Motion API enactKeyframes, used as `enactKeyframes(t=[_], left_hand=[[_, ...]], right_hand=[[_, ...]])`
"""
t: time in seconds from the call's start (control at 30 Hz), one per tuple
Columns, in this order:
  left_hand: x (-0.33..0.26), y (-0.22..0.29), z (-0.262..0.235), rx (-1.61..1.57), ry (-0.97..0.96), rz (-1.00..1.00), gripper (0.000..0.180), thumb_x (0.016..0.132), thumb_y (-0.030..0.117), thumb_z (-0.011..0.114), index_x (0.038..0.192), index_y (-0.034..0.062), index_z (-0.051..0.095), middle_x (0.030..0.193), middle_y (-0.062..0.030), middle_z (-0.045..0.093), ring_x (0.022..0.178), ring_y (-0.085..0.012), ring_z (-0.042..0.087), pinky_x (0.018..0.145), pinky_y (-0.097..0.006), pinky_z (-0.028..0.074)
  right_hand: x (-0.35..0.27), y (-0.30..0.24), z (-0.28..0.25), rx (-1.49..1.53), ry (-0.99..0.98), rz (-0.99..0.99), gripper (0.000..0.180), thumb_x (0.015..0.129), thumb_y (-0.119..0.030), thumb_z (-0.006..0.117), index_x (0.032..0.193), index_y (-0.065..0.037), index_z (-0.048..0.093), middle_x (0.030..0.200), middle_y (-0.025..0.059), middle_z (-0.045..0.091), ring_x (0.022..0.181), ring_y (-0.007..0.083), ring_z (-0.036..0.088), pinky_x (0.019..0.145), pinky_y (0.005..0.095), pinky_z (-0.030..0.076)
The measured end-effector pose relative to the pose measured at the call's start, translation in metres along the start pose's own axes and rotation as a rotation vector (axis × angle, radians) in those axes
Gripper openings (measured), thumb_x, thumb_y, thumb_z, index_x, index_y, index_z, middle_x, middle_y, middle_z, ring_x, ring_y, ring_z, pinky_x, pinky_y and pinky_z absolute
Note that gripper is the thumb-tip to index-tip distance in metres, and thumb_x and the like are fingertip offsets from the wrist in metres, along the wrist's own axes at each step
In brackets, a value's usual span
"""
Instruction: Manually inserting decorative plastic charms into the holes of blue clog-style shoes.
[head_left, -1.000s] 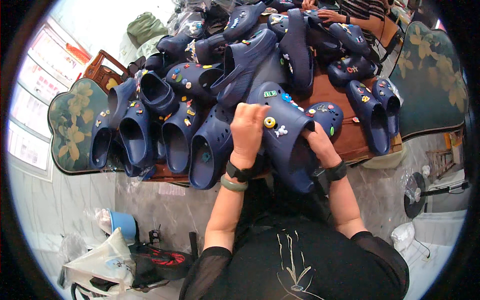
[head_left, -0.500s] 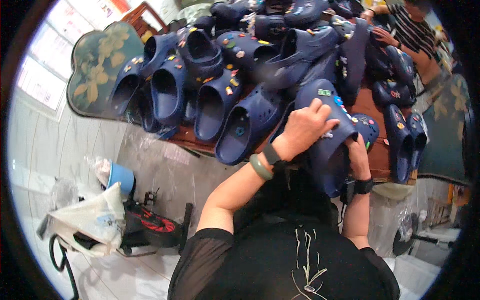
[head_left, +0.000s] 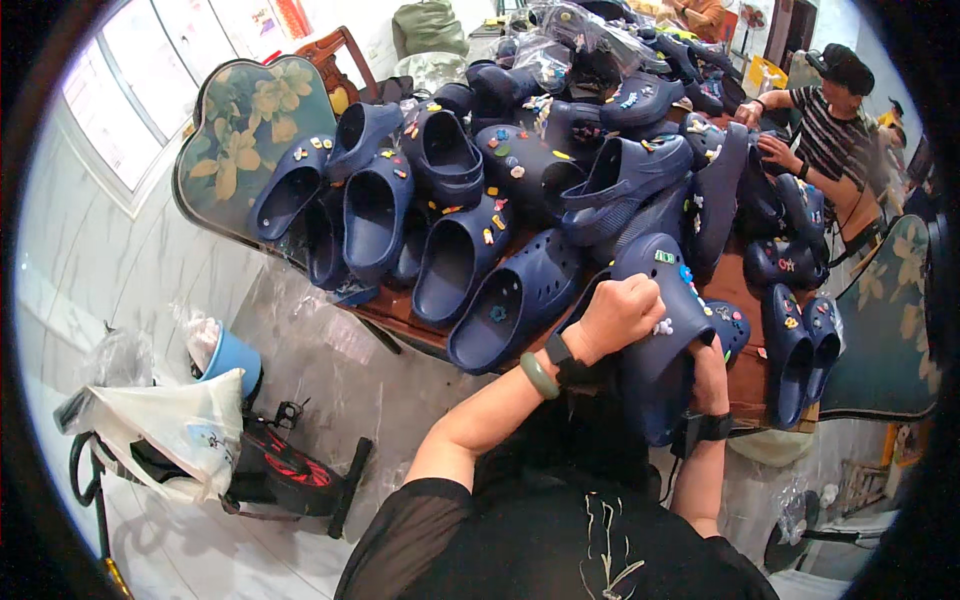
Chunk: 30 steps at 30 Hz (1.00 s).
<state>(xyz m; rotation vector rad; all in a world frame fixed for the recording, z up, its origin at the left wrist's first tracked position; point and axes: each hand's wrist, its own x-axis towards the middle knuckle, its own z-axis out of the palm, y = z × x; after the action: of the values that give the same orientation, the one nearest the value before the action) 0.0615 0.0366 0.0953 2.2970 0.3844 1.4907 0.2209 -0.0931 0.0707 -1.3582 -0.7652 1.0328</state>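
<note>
I hold a navy blue clog upright over the front edge of a wooden table. My left hand grips the clog's upper, its fingers curled over small coloured charms pressed into the holes. My right hand clasps the clog's lower right side and is partly hidden behind it. A green bangle and a dark band sit on my left wrist, a dark band on my right. Beside my left hand lies another navy clog with one charm.
Many navy clogs with charms cover the table. A floral chair back stands at the left, another at the right. A person in a striped shirt handles clogs at the far right. A white bag and blue bucket sit on the floor.
The view has swung right and tilted, so the table shifted in the picture. Both hands stay on the same clog, my left hand pressing lower on its upper.
</note>
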Motion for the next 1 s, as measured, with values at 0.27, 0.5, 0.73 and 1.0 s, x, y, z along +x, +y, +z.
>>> enactKeyframes(t=[0.27,0.5,0.73,1.0], left_hand=[[-0.016,-0.002,-0.017,-0.227,0.062,-0.212,0.025,0.07,-0.005,0.065,0.063,0.0022,0.042,0.062,-0.008,0.04,0.054,-0.0205,0.041,0.05,-0.032,0.034],[-0.059,-0.01,-0.106,0.206,0.258,-0.42,0.024,0.071,-0.005,0.067,0.067,0.0053,0.045,0.066,-0.007,0.048,0.058,-0.0195,0.049,0.054,-0.033,0.041],[-0.12,-0.064,-0.122,0.497,0.021,-0.448,0.018,0.087,0.011,0.069,0.075,0.0017,0.058,0.076,-0.0122,0.057,0.068,-0.0286,0.055,0.064,-0.038,0.045],[-0.045,0.025,-0.094,0.412,0.019,-0.232,0.007,0.09,0.005,0.06,0.089,0.0022,0.066,0.086,-0.0126,0.062,0.082,-0.0313,0.059,0.074,-0.04,0.048]], right_hand=[[0.017,0.023,-0.012,-0.099,0.101,-0.06,0.033,0.09,-0.013,0.049,0.118,0.001,0.059,0.108,0.0038,0.062,0.098,0.0154,0.055,0.087,0.0297,0.043],[0.02,0.013,-0.003,0.068,0.005,0.015,0.03,0.091,-0.01,0.05,0.117,0.001,0.06,0.111,0.0036,0.063,0.101,0.0161,0.056,0.09,0.0303,0.043],[0.016,0.005,0.001,0.071,-0.072,-0.102,0.033,0.092,-0.009,0.05,0.122,0.001,0.059,0.118,0.005,0.062,0.107,0.0156,0.055,0.095,0.0314,0.042],[0.013,0.016,-0.001,0.001,-0.042,-0.103,0.033,0.091,-0.009,0.047,0.119,0.003,0.059,0.116,0.0063,0.063,0.109,0.0167,0.053,0.097,0.032,0.04]])
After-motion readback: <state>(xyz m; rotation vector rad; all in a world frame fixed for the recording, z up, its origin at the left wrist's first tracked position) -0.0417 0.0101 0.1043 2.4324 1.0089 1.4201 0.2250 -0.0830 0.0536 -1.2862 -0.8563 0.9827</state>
